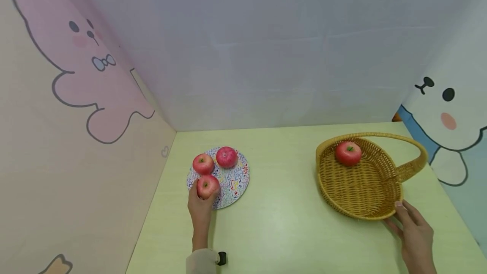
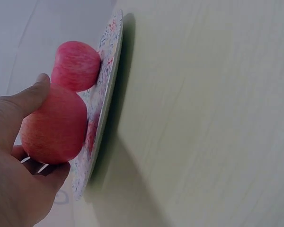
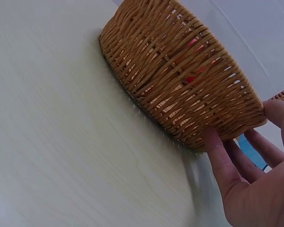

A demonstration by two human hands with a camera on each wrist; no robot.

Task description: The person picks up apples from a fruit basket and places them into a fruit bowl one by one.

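Note:
On the patterned round plate, my left hand grips a red apple, thumb on one side and fingers curled round the other. In the left wrist view that apple sits at or just above the plate's surface; I cannot tell if it touches. Two more apples, one at the back left and one at the back right, lie on the plate. My right hand holds the near right edge of a wicker basket, thumb on the rim and fingers against the outer wall.
One apple lies at the far side inside the basket, whose arched handle rises over its back right. The pale table meets a white back wall. Cartoon-printed walls stand at left and right.

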